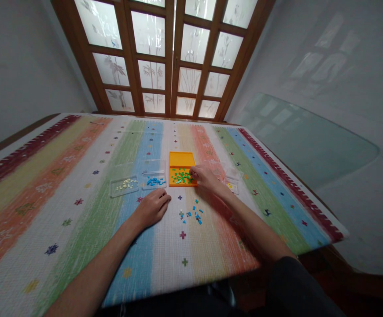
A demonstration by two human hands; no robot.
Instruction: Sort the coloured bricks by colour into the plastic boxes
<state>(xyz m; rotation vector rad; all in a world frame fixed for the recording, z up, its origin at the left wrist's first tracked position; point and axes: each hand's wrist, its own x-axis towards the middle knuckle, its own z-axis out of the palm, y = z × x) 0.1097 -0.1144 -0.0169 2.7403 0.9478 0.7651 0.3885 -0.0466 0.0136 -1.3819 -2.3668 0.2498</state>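
Note:
My right hand (205, 178) reaches over an orange box (182, 159) with its lid raised at the back. Its fingertips are pinched together among small green building bricks (179, 175) in the box; whatever they grip is too small to make out. My left hand (153, 206) rests on the tablecloth, loosely curled, with nothing visible in it. Just beyond it, a clear plastic box (143, 186) contains blue bricks (154, 181). Between my forearms lie several loose bricks (198, 217), mostly blue, with a few green and pale ones.
Left of the blue bricks, another clear box (115, 192) has cream bricks (127, 183). A clear container (235, 187) with yellow and white pieces sits right of my right hand, partly hidden. The striped tablecloth (92, 211) covers the table. Wooden glazed doors (168, 57) stand behind.

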